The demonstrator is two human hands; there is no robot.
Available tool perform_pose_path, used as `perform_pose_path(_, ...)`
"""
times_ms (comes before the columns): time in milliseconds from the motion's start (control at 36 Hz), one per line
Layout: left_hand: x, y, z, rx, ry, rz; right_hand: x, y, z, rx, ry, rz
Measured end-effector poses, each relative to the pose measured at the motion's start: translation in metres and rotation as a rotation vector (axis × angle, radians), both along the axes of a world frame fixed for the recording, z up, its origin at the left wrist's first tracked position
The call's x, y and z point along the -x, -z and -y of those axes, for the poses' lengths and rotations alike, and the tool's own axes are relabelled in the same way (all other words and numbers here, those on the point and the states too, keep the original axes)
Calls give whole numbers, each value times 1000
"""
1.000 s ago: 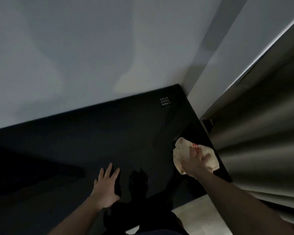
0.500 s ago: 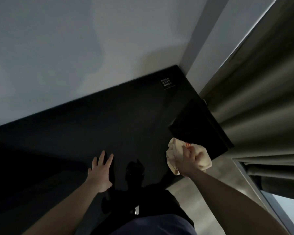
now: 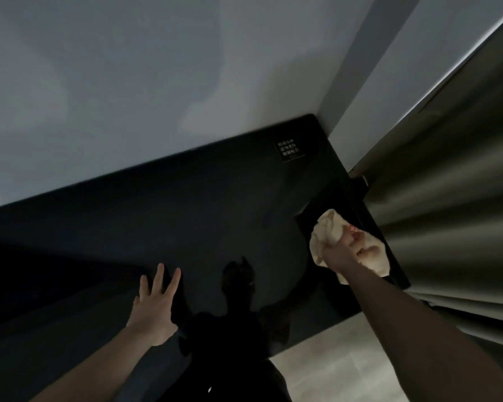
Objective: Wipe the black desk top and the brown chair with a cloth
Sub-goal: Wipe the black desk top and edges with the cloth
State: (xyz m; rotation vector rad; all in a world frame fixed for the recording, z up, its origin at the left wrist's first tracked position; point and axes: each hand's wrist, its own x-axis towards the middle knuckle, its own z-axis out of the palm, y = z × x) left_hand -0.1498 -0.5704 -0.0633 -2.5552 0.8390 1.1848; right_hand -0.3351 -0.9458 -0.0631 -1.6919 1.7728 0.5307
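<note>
The glossy black desk top (image 3: 186,227) runs from the lower left to a far right corner against the wall. My right hand (image 3: 346,250) grips a crumpled cream cloth (image 3: 328,227) and presses it on the desk near its right edge. My left hand (image 3: 154,306) lies flat on the desk near the front, fingers spread, holding nothing. The brown chair is not in view.
A small black label with white text (image 3: 288,150) sits on the desk near the far right corner. Grey-brown curtains (image 3: 453,198) hang just right of the desk. A pale wall (image 3: 128,97) rises behind it. Light floor tiles (image 3: 331,369) show below the desk's front edge.
My right hand has carried the cloth from the front edge back up along the desk's right side. My left hand has stayed flat in about the same place.
</note>
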Motion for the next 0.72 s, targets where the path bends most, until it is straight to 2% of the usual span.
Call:
perform_pose_path(139,-2,-3,-2,21,-20,-15,-10,6,33,-6,23,12)
perform_pose_path(250,-9,-7,-10,24,-19,-27,-17,-9,27,66,67,41)
perform_pose_path(389,-14,-13,-31,-3,-53,-28,-12,4,16,86,-1,-38)
perform_pose_path(500,-20,-19,-57,-37,-27,-43,-21,-4,-26,109,-42,-94)
perform_pose_path(611,-29,-24,-90,-81,36,-3,-28,-8,-85,88,-24,-47)
perform_pose_path(722,-42,-26,-129,-88,69,-38,-31,-6,-156,61,-53,3)
